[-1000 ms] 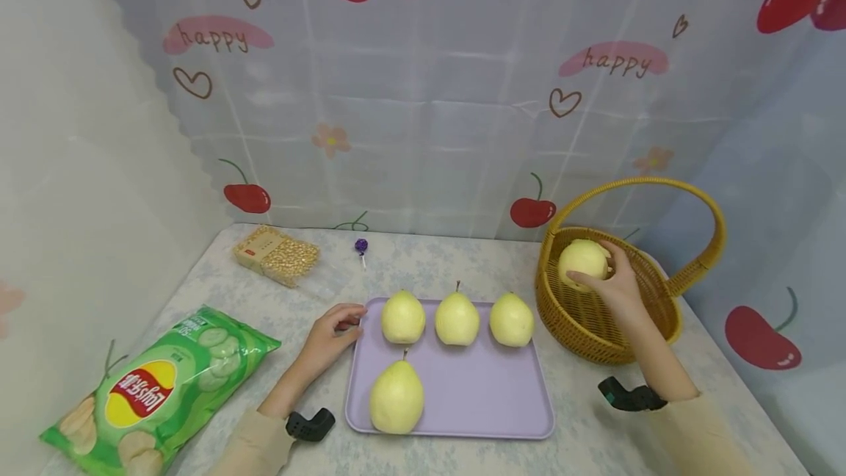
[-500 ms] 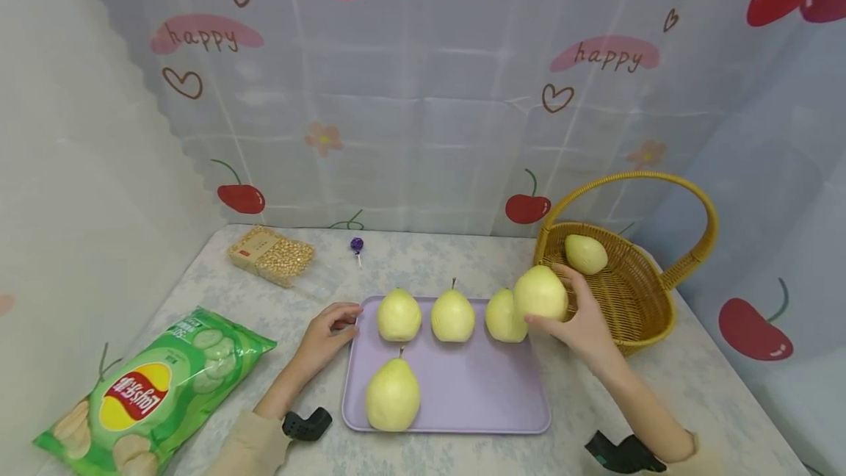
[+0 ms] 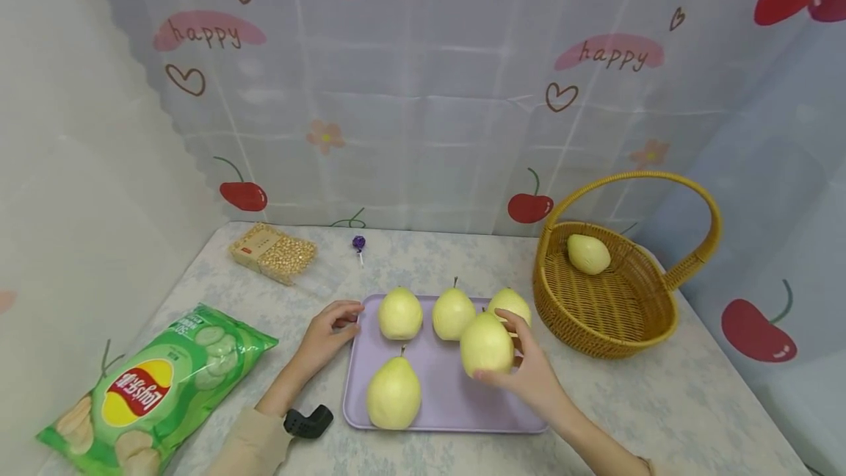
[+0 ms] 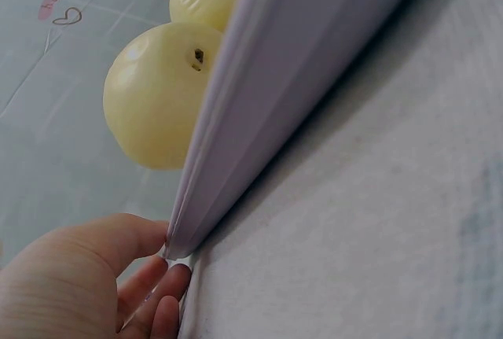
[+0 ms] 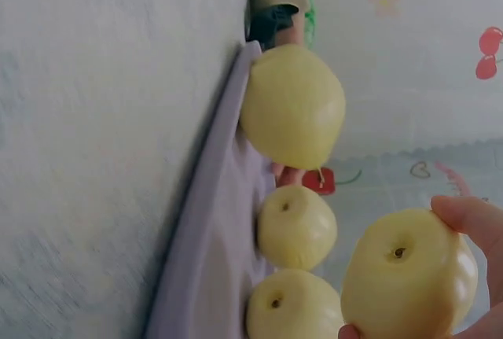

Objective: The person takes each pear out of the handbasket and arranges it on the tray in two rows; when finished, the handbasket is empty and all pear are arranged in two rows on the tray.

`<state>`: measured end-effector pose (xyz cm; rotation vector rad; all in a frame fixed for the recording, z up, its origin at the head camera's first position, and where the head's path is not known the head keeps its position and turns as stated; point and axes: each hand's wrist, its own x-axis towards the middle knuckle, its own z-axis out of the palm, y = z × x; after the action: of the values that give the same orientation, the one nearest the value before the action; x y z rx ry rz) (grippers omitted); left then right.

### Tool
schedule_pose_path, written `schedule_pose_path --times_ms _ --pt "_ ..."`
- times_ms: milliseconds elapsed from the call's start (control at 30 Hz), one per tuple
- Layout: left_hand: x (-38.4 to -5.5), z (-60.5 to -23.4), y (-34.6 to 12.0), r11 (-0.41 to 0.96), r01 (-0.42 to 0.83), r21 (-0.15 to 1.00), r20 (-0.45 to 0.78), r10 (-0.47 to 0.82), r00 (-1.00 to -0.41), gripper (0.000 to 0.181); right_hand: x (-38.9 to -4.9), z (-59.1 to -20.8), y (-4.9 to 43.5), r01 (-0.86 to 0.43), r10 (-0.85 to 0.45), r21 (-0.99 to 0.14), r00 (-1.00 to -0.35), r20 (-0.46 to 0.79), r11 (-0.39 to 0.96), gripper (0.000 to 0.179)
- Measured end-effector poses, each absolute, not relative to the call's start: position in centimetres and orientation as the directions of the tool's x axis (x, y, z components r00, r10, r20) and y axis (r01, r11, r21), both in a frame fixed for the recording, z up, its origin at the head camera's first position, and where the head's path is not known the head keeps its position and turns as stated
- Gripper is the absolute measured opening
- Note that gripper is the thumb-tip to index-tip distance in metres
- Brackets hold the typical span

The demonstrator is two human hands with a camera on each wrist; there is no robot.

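My right hand (image 3: 529, 373) holds a pale yellow pear (image 3: 487, 346) over the right part of the lilac tray (image 3: 449, 408), thumb and fingers on opposite sides of the fruit. On the tray, three pears stand along the far edge: a left one (image 3: 399, 314), a middle one (image 3: 453, 314) and a right one (image 3: 510, 307) partly hidden by the held pear. Another pear (image 3: 393, 394) stands at the near left. My left hand (image 3: 328, 336) grips the tray's far left corner; in the left wrist view its thumb (image 4: 130, 237) is at the rim.
A wicker basket (image 3: 548, 300) with a tall handle stands right of the tray, one pear (image 3: 588, 254) lying inside. Left are a green chip bag (image 3: 165, 388), a bag of yellow kernels (image 3: 274, 252) and a purple lollipop (image 3: 359, 243). A patterned curtain (image 3: 423, 131) backs the table.
My right hand has lifted a pear out of the basket and carried it left over the tray. One pear is left lying in the basket. My left hand stays at the tray's corner.
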<state>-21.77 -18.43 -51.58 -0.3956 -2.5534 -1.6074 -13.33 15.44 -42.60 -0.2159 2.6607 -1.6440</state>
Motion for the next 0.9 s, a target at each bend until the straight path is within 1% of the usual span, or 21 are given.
schedule_pose_path --times_ms 200,367,667,900 --pt "-21.8 -51.6 -18.5 0.405 0.263 0.876 0.213 0.165 -0.963 0.032 -12.4 -44.1 14.1 -0.089 -0.162 -0.889 -0.987 0.017 0.448 0.095" --pt "-21.7 -51.4 -18.4 0.406 0.255 0.877 0.205 0.165 -0.965 0.032 -11.9 -45.0 13.2 -0.047 -0.129 -0.898 -0.992 -0.011 0.438 0.098" --pt "-21.7 -51.2 -18.3 0.431 0.242 0.869 0.192 0.157 -0.969 0.033 -11.6 -46.2 12.7 0.003 -0.134 -0.906 -0.989 -0.066 0.423 0.098" --pt "-21.6 -51.1 -18.3 0.428 0.237 0.872 0.188 0.156 -0.97 0.033 -11.7 -46.8 12.6 0.0 -0.136 -0.9 -0.989 -0.065 0.436 0.098"
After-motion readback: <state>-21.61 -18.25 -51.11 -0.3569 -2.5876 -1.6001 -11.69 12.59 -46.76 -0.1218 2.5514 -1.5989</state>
